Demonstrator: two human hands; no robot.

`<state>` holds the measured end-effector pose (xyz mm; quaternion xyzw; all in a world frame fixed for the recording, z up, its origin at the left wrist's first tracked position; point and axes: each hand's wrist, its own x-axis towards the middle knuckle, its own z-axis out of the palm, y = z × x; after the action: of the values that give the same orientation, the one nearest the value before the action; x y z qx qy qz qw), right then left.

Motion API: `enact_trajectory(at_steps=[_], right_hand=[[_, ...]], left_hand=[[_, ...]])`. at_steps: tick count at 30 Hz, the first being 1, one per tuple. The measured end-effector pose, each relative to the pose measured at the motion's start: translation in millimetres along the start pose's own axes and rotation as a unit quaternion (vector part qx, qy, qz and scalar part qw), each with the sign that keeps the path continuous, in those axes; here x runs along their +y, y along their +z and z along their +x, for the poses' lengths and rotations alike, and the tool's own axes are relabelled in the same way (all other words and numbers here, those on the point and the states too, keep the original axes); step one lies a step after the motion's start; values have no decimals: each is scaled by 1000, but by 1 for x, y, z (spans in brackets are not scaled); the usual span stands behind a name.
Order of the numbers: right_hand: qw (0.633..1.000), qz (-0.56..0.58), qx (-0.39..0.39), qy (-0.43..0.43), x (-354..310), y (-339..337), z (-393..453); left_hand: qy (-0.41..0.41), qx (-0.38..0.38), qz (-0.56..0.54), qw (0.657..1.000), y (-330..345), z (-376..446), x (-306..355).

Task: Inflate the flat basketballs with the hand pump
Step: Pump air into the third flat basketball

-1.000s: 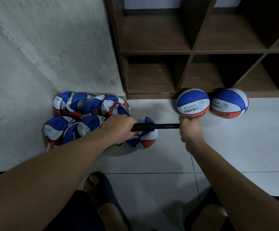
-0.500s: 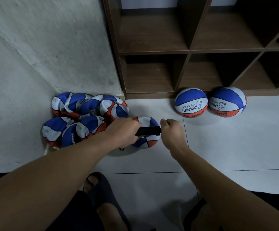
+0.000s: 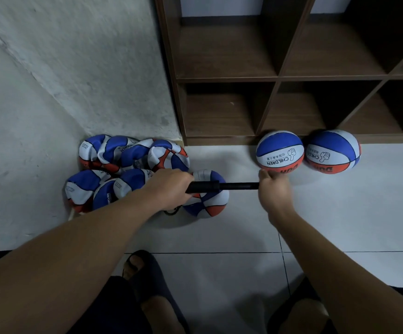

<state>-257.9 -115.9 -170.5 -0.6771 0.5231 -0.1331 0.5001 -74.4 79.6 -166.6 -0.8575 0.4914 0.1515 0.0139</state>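
My left hand (image 3: 169,188) grips the black barrel of the hand pump (image 3: 210,186), held level above a partly flat blue, white and orange basketball (image 3: 207,203) on the floor. The pump's thin rod is drawn out to the right, where my right hand (image 3: 274,189) grips its hidden handle. A pile of several flat basketballs (image 3: 128,160) lies in the corner to the left. Two round, inflated basketballs (image 3: 280,153) (image 3: 333,151) rest against the base of the shelf.
A dark wooden cubby shelf (image 3: 277,78) stands behind the balls. A rough white wall (image 3: 51,92) closes the left side. The floor is pale tile (image 3: 219,237). My sandalled foot (image 3: 145,268) and knees fill the bottom edge.
My right hand pushed the pump handle in toward the left hand, then pulled it back out to the right, so the rod is extended again. The left hand stayed in place.
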Motion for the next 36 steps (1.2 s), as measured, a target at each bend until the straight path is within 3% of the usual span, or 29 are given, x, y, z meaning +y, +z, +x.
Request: enact_trajectory(at_steps=[10,20,26,36], right_hand=[[996,-56,-65,-39,7,39,-29],[994,-57,-96,18,3,28,-17],[996,4,-8,86,3,-12,19],[999,-16,-25,-13,0,37,-27]], left_hand=[[42,-28,-9,999,2,-4,34],[59,-5,21,998,7,3,27],[26,54,12,998,2,2,-7],[7,25,25,999,1,1,25]])
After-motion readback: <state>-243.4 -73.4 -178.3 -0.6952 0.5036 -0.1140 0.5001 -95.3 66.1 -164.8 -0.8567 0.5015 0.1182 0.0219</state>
